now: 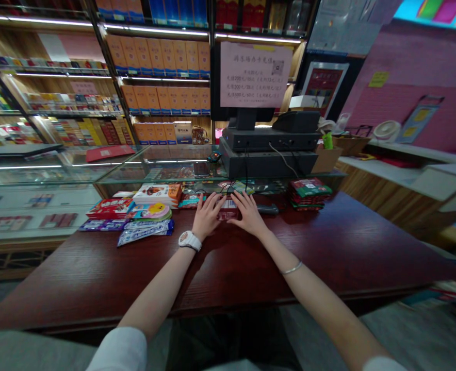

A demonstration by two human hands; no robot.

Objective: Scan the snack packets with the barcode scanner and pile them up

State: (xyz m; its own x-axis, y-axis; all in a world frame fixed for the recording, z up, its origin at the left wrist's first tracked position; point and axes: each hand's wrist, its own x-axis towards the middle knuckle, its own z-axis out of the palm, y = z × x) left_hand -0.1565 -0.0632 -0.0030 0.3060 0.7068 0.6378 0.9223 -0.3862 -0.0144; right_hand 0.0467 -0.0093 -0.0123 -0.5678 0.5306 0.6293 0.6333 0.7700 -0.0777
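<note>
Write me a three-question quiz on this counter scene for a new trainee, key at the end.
1. Multiple choice: what is worn on the wrist of the left hand?
A) a silver bangle
B) a white watch
C) a red ribbon

2. True or false: the stack of red-and-green packets stands on the table, to the right of the right hand.

3. Short answer: which thing lies between the two hands?

Key:
1. B
2. True
3. A small dark red packet
</note>
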